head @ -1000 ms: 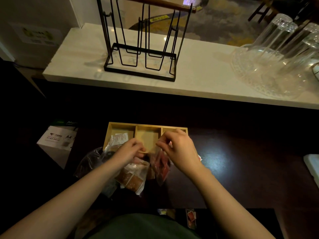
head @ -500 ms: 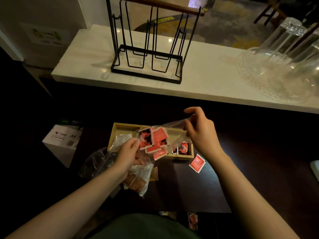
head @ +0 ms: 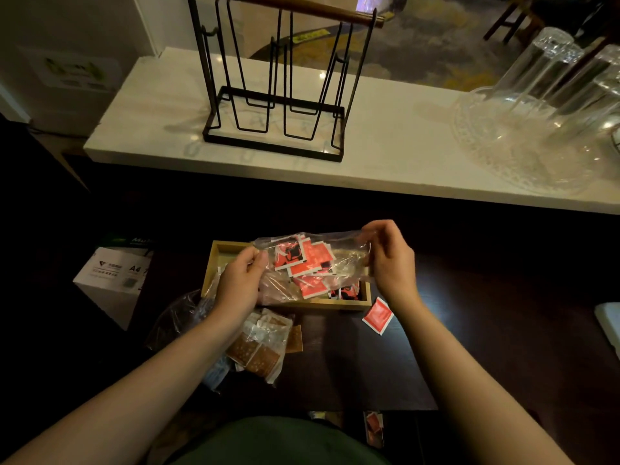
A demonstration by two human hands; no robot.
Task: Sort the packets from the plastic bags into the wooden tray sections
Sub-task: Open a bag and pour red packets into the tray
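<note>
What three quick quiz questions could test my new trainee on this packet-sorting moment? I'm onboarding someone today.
1. True or false: both hands hold the clear bag of red packets above the wooden tray.
2. Where does the stray red packet lie? A) in the tray B) on the dark table, right of the tray C) on the white counter
3. Fill in: the bag of brown packets lies on the table under the ___ forearm.

Key: 1 true: left hand and right hand each grip an end. 2 B. 3 left.
</note>
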